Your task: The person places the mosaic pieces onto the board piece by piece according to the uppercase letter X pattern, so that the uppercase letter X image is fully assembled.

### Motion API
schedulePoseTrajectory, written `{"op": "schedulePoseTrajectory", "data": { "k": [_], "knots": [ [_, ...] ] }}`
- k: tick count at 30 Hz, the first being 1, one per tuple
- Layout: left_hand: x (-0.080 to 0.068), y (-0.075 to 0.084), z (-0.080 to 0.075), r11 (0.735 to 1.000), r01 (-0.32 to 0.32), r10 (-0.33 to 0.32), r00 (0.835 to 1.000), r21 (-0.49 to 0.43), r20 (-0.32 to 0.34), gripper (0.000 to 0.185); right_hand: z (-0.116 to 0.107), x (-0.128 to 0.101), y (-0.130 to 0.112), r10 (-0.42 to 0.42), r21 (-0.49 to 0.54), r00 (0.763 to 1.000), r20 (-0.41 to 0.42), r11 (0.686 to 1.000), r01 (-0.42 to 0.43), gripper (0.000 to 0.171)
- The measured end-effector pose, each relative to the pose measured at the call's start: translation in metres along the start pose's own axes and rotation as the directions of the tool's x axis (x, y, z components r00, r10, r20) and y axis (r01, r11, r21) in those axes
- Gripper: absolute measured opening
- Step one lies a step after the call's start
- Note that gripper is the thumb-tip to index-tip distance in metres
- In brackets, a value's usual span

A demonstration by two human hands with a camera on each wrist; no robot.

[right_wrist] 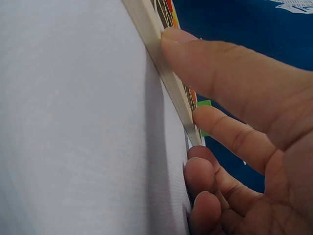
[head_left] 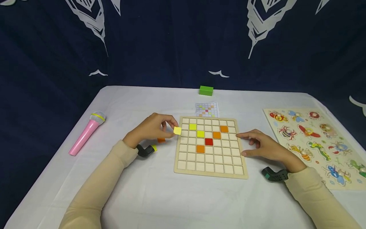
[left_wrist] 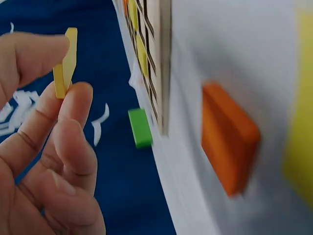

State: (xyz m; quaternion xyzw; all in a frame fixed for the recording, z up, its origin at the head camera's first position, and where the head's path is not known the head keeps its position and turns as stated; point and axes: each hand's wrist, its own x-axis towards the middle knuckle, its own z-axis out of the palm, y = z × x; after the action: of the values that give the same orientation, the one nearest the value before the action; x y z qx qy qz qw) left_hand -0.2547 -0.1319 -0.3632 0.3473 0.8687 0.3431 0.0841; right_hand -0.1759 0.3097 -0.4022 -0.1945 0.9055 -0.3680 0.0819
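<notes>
My left hand (head_left: 155, 127) pinches a yellow square tile (head_left: 177, 130) between thumb and fingers, held over the left edge of a wooden grid board (head_left: 211, 176). In the left wrist view the tile (left_wrist: 65, 63) is seen nearly edge-on. Two yellow tiles, one red tile (head_left: 209, 142) and three orange tiles lie in the board's cells. My right hand (head_left: 263, 147) has its thumb and index fingertip at the board's right edge; in the right wrist view its other fingers are loosely bent beside the board.
An orange tile (left_wrist: 227, 137) and another yellow tile (head_left: 154, 148) lie left of the board, partly behind my left hand. Behind the board are a printed pattern card (head_left: 207, 109) and a green block (head_left: 206, 90). A pink toy microphone (head_left: 87, 133) lies left, an insect puzzle board (head_left: 317, 146) right.
</notes>
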Motion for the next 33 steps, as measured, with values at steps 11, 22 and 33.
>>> {"op": "schedulePoseTrajectory", "data": {
  "k": [11, 22, 33],
  "knots": [
    [0.016, 0.024, 0.018, 0.997, -0.068, 0.067, 0.996, 0.027, 0.052, 0.026, 0.0, -0.001, 0.003, -0.002, 0.001, 1.0, -0.002, 1.0, 0.002, 0.067],
    [0.033, 0.041, 0.04, 0.987, -0.112, 0.102, 0.991, 0.114, 0.087, 0.025, 0.0, -0.001, 0.001, 0.006, 0.002, 1.0, -0.002, 1.0, -0.006, 0.067],
    [0.047, 0.063, 0.061, 0.971, -0.131, 0.099, 0.982, 0.202, 0.163, 0.022, -0.001, -0.001, 0.0, -0.013, 0.014, 1.0, -0.007, 1.0, 0.013, 0.067]
  ]
}}
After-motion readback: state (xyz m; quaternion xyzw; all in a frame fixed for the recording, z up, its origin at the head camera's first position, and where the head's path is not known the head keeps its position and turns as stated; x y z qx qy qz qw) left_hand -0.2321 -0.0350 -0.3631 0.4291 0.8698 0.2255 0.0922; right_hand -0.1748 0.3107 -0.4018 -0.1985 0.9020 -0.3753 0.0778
